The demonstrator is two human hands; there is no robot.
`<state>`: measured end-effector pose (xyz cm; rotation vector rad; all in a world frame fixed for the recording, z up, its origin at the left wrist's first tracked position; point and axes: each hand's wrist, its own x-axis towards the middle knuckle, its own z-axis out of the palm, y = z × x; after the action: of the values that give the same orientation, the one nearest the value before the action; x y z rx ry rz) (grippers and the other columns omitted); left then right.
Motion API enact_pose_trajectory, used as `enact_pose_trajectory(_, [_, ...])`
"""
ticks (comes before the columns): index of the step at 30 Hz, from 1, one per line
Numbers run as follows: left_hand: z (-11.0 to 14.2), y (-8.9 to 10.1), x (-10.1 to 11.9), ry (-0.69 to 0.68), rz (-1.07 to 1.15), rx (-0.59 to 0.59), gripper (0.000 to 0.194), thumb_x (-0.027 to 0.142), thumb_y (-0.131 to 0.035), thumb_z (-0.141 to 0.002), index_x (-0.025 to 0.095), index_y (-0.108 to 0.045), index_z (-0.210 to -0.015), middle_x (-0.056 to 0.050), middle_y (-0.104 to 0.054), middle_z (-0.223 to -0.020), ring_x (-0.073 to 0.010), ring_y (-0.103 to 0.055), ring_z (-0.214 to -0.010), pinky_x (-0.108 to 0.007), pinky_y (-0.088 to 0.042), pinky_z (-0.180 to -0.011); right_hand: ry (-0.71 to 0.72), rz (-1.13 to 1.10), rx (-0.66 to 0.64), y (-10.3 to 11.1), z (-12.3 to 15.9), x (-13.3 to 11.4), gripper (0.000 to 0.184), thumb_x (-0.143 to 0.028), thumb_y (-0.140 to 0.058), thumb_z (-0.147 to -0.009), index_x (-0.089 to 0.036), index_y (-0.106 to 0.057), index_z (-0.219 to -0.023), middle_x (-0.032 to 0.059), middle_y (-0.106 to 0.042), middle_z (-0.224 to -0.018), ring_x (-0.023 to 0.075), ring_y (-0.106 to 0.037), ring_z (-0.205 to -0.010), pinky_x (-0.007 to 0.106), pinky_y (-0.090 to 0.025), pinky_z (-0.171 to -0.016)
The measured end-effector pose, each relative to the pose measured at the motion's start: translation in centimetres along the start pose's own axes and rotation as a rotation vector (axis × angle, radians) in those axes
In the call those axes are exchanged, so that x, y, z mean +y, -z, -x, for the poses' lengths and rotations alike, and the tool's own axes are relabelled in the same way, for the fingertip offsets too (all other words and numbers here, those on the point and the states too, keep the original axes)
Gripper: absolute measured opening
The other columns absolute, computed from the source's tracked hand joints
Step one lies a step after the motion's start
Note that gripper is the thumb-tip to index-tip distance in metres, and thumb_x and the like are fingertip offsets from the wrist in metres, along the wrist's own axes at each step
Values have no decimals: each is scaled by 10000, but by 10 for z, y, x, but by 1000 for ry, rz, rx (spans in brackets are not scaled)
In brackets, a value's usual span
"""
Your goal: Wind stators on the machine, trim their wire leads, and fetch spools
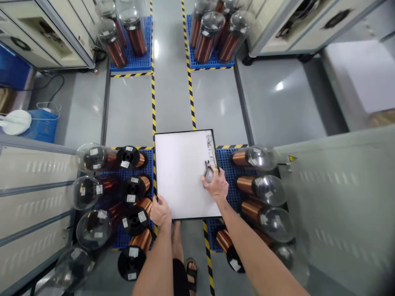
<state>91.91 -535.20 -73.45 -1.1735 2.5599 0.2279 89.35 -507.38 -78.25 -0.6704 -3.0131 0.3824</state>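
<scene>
A flat white board (pixel 180 174) with a thin black frame is held out level in front of me. My left hand (pixel 160 210) grips its lower left edge. My right hand (pixel 217 183) rests near the board's right edge, its fingers closed on a small grey pen-like object (pixel 209 174). The object's tip touches the board or sits very close to it. Dark printed or written marks (pixel 210 150) run along the board's upper right edge. The board hides the blue pallets beneath it.
Copper wire spools (pixel 135 187) with black flanges, some under clear domes, lie on blue pallets (pixel 131 45) on both sides. Yellow-and-black tape (pixel 153 102) marks the grey floor. Pale machine cabinets (pixel 339 205) stand at the sides. My sandalled foot (pixel 191 271) shows below.
</scene>
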Motion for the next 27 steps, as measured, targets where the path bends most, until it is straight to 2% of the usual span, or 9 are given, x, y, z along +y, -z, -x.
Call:
enact_pose_trajectory(4, [-53,21,114,10,-6,4,485,495,-548,-1206,221,-899,-1398,-197,-909,-1070,-376,-870,-923,-390,-580,-775,-15,-5,-14,-1,-124,-25,731,-648,-669,-1049,-202,-626,-1626,207,-636,-1557,357,-716,-1248,370,-590,-832])
enact_pose_trajectory(8, [-103,40,216,-3,-33,-1,490,512,-535,-1214,231,-910,-1358,-188,-910,-1073,-375,-870,-936,-390,-574,-783,-49,2,-38,-3,-232,-49,757,-663,-679,-1057,-209,-619,-1659,211,-651,-1521,362,-712,-1206,382,-576,-840])
enact_pose_trajectory(16, [-204,78,398,15,-28,-44,485,489,-543,-1218,228,-891,-1432,-187,-920,-1190,-396,-886,-1049,-408,-596,-836,-77,-16,-69,-4,-433,-104,735,-650,-686,-1048,-223,-599,-1640,211,-614,-1581,373,-707,-1224,420,-584,-873])
enact_pose_trajectory(22, [-302,118,534,45,-15,-52,484,461,-558,-1218,203,-859,-1494,-193,-906,-1305,-392,-878,-1138,-401,-602,-881,-80,-53,-97,-13,-592,-171,751,-665,-689,-1045,-214,-601,-1638,232,-613,-1564,402,-712,-1266,453,-598,-884])
enact_pose_trajectory(27, [-384,144,631,27,-37,-72,484,495,-513,-1229,235,-857,-1449,-170,-898,-1336,-376,-860,-1161,-403,-585,-907,-99,-47,-105,-23,-708,-224,764,-665,-699,-1039,-213,-592,-1647,243,-599,-1589,415,-709,-1288,475,-608,-901])
